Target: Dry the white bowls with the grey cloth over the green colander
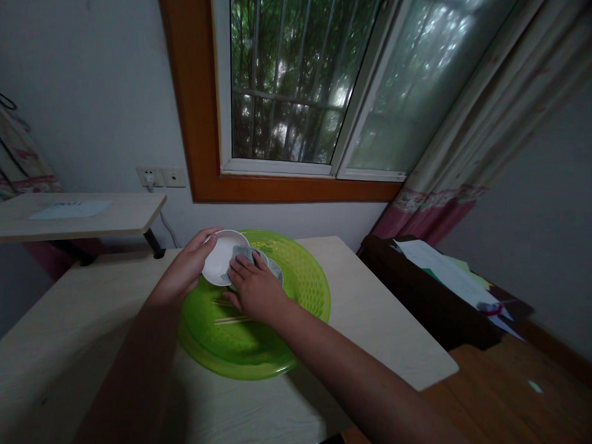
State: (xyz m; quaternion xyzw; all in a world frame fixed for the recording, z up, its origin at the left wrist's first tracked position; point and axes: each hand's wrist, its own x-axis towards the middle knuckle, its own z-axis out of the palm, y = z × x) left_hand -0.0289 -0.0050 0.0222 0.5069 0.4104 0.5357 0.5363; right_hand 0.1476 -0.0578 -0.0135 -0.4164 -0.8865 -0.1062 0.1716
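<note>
Gripping the white bowl [217, 260] at its ten o'clock, apparently for steadiness, my left hand [194, 256] holds it toward eleven o'clock of the green basin [312, 289]; my right hand [257, 287] covers grey cloth [242, 251], grip indeterminable.

Bare hands [255, 286] and bare forearms [346, 356]

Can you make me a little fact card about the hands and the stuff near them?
Left hand: holding a white bowl by its edge
Right hand: fingers outstretched, over a grey cloth-like piece by the bowl
Basin: green, on a pale table
Inside basin: thin sticks
Behind right hand: partly hidden
</note>
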